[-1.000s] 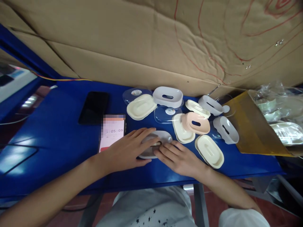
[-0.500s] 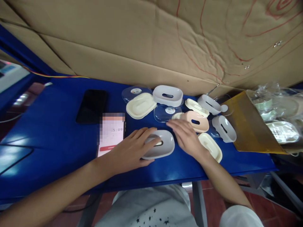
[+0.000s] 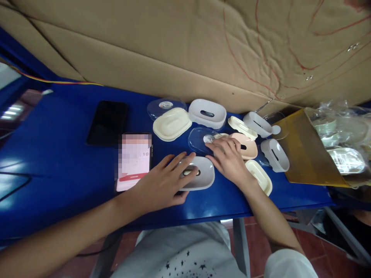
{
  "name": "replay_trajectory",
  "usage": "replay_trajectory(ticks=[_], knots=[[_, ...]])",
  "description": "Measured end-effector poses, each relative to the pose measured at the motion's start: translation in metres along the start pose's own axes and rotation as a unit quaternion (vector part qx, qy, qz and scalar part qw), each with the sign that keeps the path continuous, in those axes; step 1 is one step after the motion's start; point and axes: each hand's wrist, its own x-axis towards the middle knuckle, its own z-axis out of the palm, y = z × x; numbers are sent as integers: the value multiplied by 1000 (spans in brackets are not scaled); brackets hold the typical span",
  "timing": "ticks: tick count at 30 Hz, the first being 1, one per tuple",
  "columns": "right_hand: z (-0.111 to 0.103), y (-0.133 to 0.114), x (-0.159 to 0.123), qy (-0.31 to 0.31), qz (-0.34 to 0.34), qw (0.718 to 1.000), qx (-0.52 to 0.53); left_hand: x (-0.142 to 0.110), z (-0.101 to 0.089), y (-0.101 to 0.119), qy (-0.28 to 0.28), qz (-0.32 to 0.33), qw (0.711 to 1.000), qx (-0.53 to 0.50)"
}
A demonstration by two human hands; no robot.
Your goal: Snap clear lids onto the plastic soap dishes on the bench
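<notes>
On the blue table, a light grey oval soap dish [image 3: 206, 172] with a slot in its base sits before me. My left hand [image 3: 166, 177] spans its left end, fingers over the rim and thumb at the near side. My right hand [image 3: 228, 156] is just beyond the dish's right end, palm down with thumb and fingers apart. Its fingertips reach over the right part of a clear plastic lid [image 3: 198, 141] with a round label; whether they touch it I cannot tell. Behind that hand, a peach soap dish [image 3: 251, 148] is partly covered.
Cream trays [image 3: 172, 123], another grey dish [image 3: 207, 106] and smaller grey dishes [image 3: 275, 158] lie around. Two phones lie left, one dark [image 3: 107, 122], one lit [image 3: 135, 154]. A cardboard box [image 3: 301, 154] of wrapped dishes stands right; a cardboard sheet [image 3: 145, 46] rises behind.
My right hand has moved slightly right and lower over the clear lid's edge. The left hand stays at the grey dish with its fingers a little more spread. The view has shifted slightly.
</notes>
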Motion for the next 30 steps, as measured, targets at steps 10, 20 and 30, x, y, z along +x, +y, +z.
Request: replay_trajectory(ticks=[10,20,30], knots=[[-2,6,-2,-39,42,998,19,0,-2,3,-16,7,1000,-2],[-35,-14,-22,-95,-82,974,189,-11,-14,-25,27,-31,989,-145],[-32,-25,-26,-96,-116,978,147,-12,-15,-31,26,-14,986,-161]])
